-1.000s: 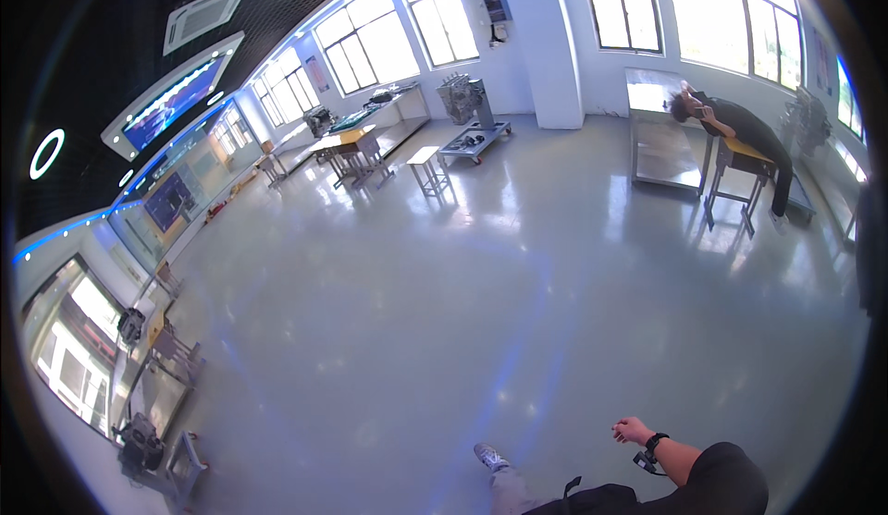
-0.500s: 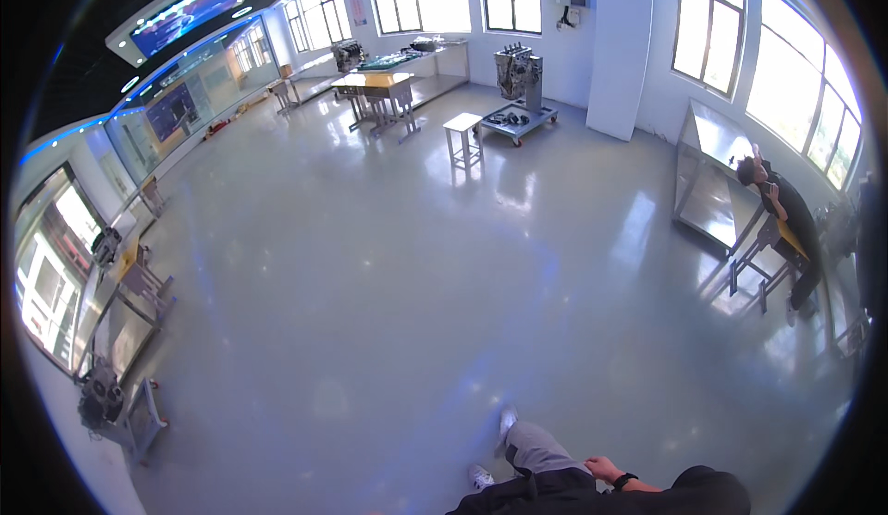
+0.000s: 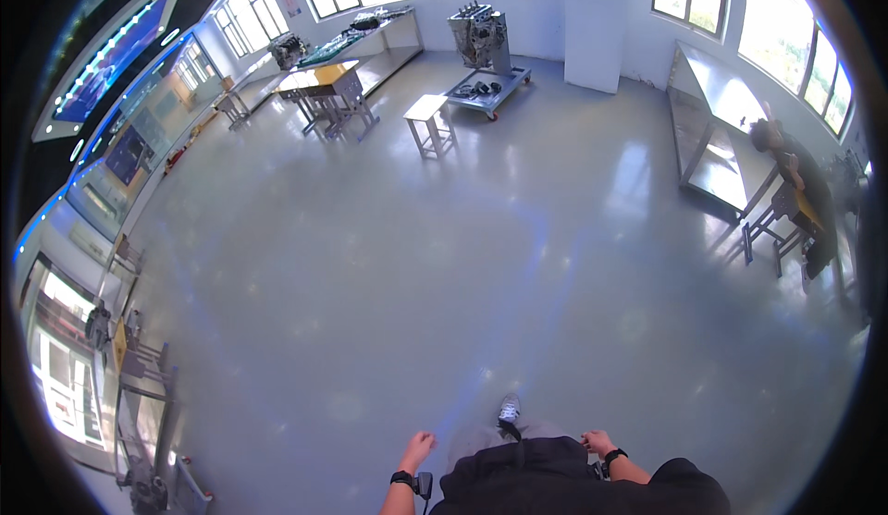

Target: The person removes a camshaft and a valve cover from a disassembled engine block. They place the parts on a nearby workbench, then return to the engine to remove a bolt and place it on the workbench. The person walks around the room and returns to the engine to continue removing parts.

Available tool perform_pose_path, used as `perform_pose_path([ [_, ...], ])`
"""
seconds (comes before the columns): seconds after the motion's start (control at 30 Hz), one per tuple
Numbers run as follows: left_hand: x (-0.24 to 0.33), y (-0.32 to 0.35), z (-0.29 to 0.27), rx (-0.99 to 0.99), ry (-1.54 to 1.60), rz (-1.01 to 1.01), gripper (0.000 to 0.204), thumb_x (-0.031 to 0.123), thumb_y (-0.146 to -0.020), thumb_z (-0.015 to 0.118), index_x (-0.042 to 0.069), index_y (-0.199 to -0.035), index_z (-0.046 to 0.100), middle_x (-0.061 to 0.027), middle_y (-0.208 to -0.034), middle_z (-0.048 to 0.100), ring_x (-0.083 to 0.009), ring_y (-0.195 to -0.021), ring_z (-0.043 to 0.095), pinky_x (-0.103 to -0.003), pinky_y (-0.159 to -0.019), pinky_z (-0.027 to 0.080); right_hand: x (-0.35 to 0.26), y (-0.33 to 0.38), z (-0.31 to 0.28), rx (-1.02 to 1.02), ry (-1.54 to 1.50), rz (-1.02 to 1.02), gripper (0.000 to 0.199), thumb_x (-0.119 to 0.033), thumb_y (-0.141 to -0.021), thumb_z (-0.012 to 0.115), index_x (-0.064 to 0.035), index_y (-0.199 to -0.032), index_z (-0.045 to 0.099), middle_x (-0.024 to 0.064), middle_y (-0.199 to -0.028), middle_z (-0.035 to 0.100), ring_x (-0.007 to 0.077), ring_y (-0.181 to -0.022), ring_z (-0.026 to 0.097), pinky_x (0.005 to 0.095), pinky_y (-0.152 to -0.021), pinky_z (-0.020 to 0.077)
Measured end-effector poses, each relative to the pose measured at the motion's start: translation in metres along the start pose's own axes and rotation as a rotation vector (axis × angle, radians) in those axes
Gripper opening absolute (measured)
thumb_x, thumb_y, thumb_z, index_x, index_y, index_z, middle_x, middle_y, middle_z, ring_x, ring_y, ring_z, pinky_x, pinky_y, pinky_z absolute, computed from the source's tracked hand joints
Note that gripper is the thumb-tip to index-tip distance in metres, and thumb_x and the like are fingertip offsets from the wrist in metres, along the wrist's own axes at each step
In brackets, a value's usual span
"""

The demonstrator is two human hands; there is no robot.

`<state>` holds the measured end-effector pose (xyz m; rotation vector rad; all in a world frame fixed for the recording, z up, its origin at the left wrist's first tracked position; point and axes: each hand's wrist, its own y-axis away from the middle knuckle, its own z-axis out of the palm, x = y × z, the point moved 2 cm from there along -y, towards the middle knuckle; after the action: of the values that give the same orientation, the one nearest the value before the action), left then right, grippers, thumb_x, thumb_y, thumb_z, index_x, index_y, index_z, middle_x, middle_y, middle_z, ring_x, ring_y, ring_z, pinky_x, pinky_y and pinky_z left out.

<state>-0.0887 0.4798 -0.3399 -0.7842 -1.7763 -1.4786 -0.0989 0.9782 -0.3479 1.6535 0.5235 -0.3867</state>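
My left hand (image 3: 420, 447) hangs at my left side over the floor, its fingers loosely curled with nothing seen in them. A black band with a small dark device and a cord (image 3: 423, 485) is on that wrist. On the other side of my dark top (image 3: 518, 478), my right hand (image 3: 598, 442) is also curled and appears to hold nothing. A black band (image 3: 614, 457) circles the right wrist. Neither hand touches any furniture. One pale shoe (image 3: 509, 409) shows ahead of my body.
Ahead, a white-topped stool (image 3: 428, 108) stands beside a wheeled cart (image 3: 488, 92) carrying an engine (image 3: 478, 34). Yellow-topped desks (image 3: 324, 75) are at the far left. A person (image 3: 794, 168) leans by a metal bench (image 3: 717, 85) at right. Another engine part (image 3: 143, 487) sits lower left.
My left hand has come into view at the lower edge. The room has shifted in the picture, with the stool and cart now farther left and higher.
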Motion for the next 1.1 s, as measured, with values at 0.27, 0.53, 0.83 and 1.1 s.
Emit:
perform_pose_path([
  [0.27, -0.041, -0.05, -0.103, -0.008, -0.587, -0.628, 0.025, 0.023, -0.081, 0.047, 0.006, -0.097, 0.056, -0.0109, -0.09, 0.058, -0.0245, -0.073, 0.058, -0.035, -0.065, 0.046, -0.22, -0.09, 0.051, 0.12, -0.119, -0.101, 0.023, -0.017, -0.086, 0.046, 0.0003, -0.097, 0.055, 0.0101, -0.078, 0.059, 0.0178, -0.062, 0.058, 0.0283, -0.055, 0.048],
  [0.53, 0.124, -0.348, -0.126, 0.07, -0.518, -0.061, 0.015, 0.017, -0.074, 0.05, 0.005, -0.073, 0.06, -0.0084, -0.065, 0.058, -0.0197, -0.056, 0.056, -0.033, -0.049, 0.043, -0.405, -0.18, 0.105, 0.117, 0.059, 0.211, 0.021, -0.016, -0.083, 0.05, 0.0008, -0.093, 0.058, 0.0094, -0.076, 0.06, 0.0181, -0.061, 0.059, 0.0297, -0.054, 0.0489],
  [0.83, 0.696, -0.767, -0.02, -0.121, -0.051, 0.386, 0.018, 0.012, -0.085, 0.043, -0.001, -0.091, 0.054, -0.0077, -0.077, 0.06, -0.0143, -0.067, 0.057, -0.027, -0.061, 0.047, -0.793, -0.274, 0.149, 0.162, -0.161, -0.384, 0.023, -0.019, -0.086, 0.047, 0.0002, -0.095, 0.057, 0.0095, -0.078, 0.061, 0.0158, -0.065, 0.059, 0.0276, -0.058, 0.0479],
  [1.1, 0.848, -0.899, 0.026, -0.22, -0.123, 0.414, 0.015, 0.008, -0.086, 0.041, 0.001, -0.093, 0.053, -0.0062, -0.078, 0.059, -0.0123, -0.068, 0.056, -0.026, -0.06, 0.045, -0.842, -0.438, 0.104, 0.234, -0.253, 0.075, 0.022, -0.017, -0.084, 0.047, 0.0006, -0.095, 0.055, 0.0121, -0.081, 0.061, 0.0189, -0.064, 0.058, 0.0296, -0.053, 0.0475],
])
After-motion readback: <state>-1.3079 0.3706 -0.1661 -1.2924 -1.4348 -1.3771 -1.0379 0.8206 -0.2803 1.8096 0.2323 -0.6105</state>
